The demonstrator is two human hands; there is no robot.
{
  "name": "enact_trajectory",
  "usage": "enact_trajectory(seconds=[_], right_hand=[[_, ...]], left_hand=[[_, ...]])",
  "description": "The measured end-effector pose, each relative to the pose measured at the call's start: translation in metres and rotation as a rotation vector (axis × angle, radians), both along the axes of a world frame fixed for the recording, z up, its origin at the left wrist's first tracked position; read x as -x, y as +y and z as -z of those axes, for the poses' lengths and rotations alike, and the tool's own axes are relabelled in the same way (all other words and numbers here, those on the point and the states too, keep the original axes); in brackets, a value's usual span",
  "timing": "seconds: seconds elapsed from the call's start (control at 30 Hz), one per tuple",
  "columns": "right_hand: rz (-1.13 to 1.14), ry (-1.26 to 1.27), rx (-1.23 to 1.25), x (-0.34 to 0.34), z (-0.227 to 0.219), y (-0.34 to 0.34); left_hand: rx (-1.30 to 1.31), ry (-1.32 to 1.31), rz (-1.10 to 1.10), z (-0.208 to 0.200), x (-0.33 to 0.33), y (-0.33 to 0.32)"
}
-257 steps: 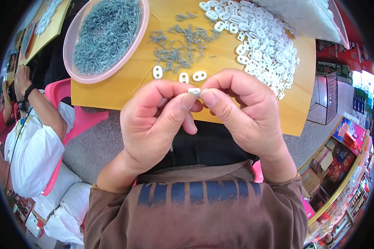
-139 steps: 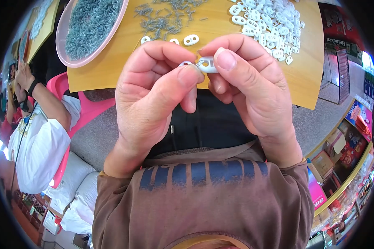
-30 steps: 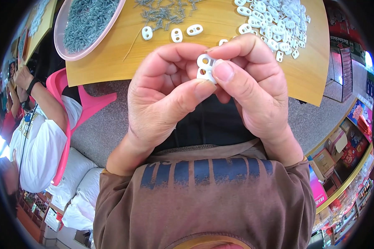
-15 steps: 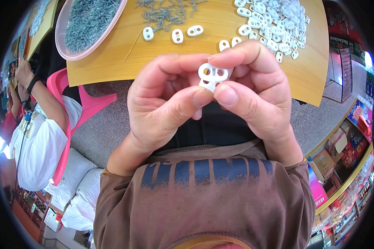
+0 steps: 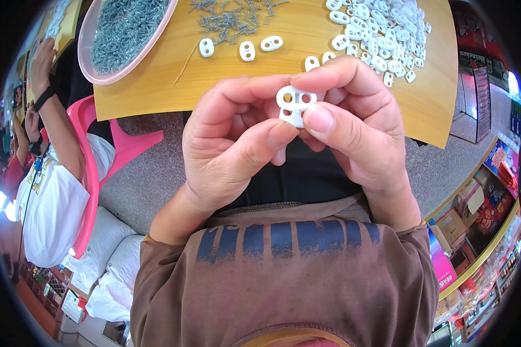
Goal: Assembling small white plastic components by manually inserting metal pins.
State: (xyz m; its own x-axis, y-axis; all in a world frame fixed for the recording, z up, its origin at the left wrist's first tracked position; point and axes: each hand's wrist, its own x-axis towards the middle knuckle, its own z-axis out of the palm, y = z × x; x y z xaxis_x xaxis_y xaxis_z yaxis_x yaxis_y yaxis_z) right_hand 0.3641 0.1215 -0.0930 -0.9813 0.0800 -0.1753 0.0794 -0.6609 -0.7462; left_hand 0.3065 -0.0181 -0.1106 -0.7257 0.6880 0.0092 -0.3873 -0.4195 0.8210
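A white two-hole plastic cord lock (image 5: 296,105) is held above the table's near edge, between the fingertips of both hands. It shows an oval upper part with two round holes and a lower part beneath. What looks like a small spring shows in its middle. My left hand (image 5: 223,141) pinches its left side, index finger on top and thumb below. From the right, my right hand (image 5: 364,130) grips it, with the thumb pressed on its lower right. Beyond my fingers lie several similar white pieces (image 5: 247,51) and a heap of small metal springs (image 5: 231,23).
At the table's (image 5: 150,95) far right is a large pile of white pieces (image 5: 379,34). A pink bowl (image 5: 105,79) of small grey parts stands at the far left, near a thin stick (image 5: 185,61). A pink chair (image 5: 90,185), another person (image 5: 55,211) and white sacks (image 5: 113,231) are left.
My right thumb has shifted up and right on the cord lock, uncovering more of its lower part. The other person's arm at the left has risen.
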Motion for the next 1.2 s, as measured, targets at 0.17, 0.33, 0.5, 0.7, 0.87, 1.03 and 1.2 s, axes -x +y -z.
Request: enact_trajectory(seconds=[0.17,0.33,0.5,0.7,0.87,1.03,1.2], right_hand=[[0.018,-0.002,0.018,0.0,0.0,-0.002],[0.047,0.091,-0.024,-0.001,0.001,-0.005],[0.063,0.108,-0.025,0.0,0.002,-0.007],[0.102,0.171,-0.142,0.001,0.005,-0.01],[0.127,0.211,-0.275,0.001,0.008,-0.009],[0.08,0.19,-0.166,0.001,0.005,-0.008],[0.05,0.225,-0.27,0.0,0.008,-0.004]], left_hand=[[0.028,-0.034,-0.006,-0.003,-0.001,0.001],[0.115,-0.086,-0.034,-0.011,-0.002,0.002],[0.16,-0.18,-0.055,-0.017,-0.001,0.002],[0.136,-0.232,-0.066,-0.018,-0.003,0.002],[0.125,-0.235,-0.104,-0.019,-0.005,0.005],[0.123,-0.232,-0.092,-0.017,-0.004,0.002],[0.119,-0.227,-0.097,-0.02,-0.004,0.002]])
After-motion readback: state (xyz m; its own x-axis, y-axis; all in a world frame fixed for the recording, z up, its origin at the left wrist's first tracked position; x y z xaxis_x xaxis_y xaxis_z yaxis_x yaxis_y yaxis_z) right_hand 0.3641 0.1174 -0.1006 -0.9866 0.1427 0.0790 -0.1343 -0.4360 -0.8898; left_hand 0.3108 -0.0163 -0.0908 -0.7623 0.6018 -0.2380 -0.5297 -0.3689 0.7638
